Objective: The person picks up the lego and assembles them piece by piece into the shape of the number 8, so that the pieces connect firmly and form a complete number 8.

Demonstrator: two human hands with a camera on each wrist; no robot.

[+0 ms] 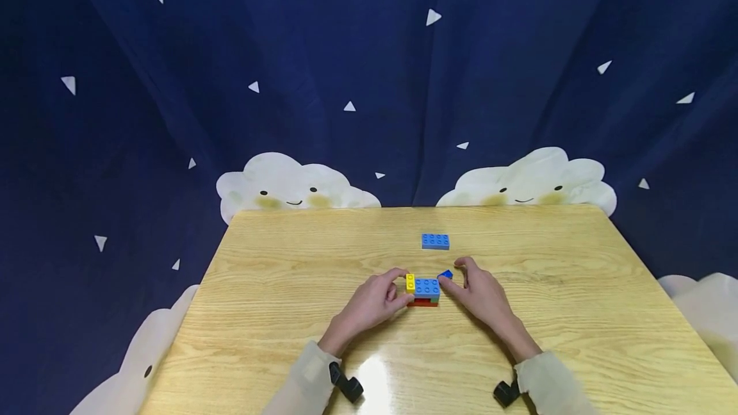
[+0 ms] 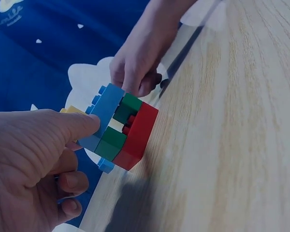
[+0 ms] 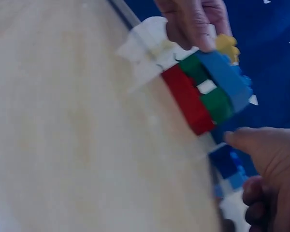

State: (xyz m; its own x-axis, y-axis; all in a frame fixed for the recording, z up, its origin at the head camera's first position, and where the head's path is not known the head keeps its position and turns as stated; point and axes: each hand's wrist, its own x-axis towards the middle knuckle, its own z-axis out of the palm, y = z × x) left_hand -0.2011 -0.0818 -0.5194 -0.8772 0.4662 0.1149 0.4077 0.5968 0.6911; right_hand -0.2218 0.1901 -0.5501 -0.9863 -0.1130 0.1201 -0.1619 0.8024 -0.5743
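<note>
Two hands are working a brick stack [image 1: 423, 291] on the counter [image 1: 288, 312]: left hand [image 1: 371, 303] gripping to steady it, right hand [image 1: 481, 293] pinching a small blue brick [image 1: 445, 274] alongside.

Wooden table [image 1: 277, 312]; navy cloud-print curtain [image 1: 369, 82] behind; glare on tabletop

brick stack [image 1: 423, 291]: red base, green middle, blue top | upright, table centre

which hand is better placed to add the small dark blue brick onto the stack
Probably the right hand: it already pinches the dark blue brick beside the brick stack, while the left hand grips the stack's yellow end.
</note>
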